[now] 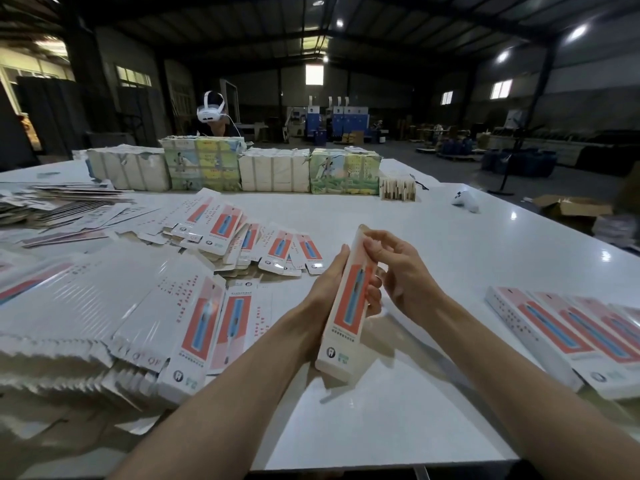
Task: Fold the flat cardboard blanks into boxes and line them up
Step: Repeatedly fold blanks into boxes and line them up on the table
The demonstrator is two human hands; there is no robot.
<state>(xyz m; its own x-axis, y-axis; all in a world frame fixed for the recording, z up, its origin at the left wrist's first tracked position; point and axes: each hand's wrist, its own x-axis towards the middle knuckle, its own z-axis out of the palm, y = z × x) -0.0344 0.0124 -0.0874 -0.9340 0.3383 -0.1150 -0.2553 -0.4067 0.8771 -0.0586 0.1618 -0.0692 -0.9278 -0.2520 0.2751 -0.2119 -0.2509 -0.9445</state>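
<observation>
Head view: the long, slim white-and-red printed cardboard box (352, 301) is held slanted over the white counter (433, 237). The left hand (325, 282) wraps its middle in a curled grip; the right hand (401, 271) pinches the upper end. Likely light, thin, glossy (easily creased): hold the folded edges, not the panels.

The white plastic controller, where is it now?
Head view: the white plastic controller lies far right on the white table, just right of the small cardboard bundle.
</observation>
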